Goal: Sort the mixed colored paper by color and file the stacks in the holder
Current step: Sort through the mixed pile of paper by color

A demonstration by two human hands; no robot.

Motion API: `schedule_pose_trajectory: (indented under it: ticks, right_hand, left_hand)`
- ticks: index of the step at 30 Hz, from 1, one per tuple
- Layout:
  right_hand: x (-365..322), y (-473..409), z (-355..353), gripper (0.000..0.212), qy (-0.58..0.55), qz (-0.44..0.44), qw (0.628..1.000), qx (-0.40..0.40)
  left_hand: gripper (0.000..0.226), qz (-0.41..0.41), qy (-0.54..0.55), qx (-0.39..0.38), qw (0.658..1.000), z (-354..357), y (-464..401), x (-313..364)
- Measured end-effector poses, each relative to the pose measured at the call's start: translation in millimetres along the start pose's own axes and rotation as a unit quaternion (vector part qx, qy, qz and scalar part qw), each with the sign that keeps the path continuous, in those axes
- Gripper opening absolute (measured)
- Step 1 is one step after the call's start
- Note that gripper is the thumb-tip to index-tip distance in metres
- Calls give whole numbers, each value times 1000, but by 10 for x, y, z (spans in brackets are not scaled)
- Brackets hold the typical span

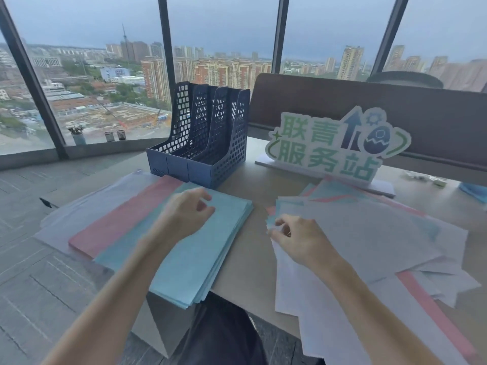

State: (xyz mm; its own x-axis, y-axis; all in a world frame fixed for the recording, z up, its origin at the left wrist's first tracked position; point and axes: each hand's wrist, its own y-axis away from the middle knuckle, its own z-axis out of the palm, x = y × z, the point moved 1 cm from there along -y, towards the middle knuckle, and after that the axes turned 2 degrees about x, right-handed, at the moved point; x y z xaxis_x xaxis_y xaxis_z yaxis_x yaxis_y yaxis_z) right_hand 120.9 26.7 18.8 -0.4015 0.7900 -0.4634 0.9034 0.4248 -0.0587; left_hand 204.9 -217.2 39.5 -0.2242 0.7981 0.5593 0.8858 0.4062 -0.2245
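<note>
Your left grip [188, 214] hovers over the blue stack [200, 248], fingers loosely curled and holding nothing; your right grip [295, 237] pinches the edge of a sheet in the mixed paper pile [369, 241]. Beside the blue stack lie the pink stack [123, 219] and white stack [87, 204]. On the worktop [247, 259], the blue holder [208, 143] stands behind them. A green sign [332, 146] reads "联青服务站".
</note>
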Motion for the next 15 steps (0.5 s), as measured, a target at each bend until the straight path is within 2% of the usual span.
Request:
schedule_pose_trajectory:
  ticks: [2, 5, 7, 9, 15]
  right_hand:
    - [395, 19, -175, 50, 68, 50, 996, 29]
    - [941, 82, -315, 74, 162, 149, 975, -15]
    - [1228, 167, -338, 85, 177, 189, 964, -55]
    - [1451, 262, -358, 89, 165, 197, 964, -73]
    - [1932, 441, -649, 98, 138, 166, 971, -100]
  left_hand:
    - [28, 57, -23, -76, 995, 364, 83, 365]
    - [64, 96, -67, -186, 975, 912, 193, 776]
    - [90, 108, -99, -243, 959, 1192, 237, 933]
    - [103, 126, -132, -265, 947, 1383, 224, 996]
    - [77, 142, -145, -240, 949, 1601, -21, 1012]
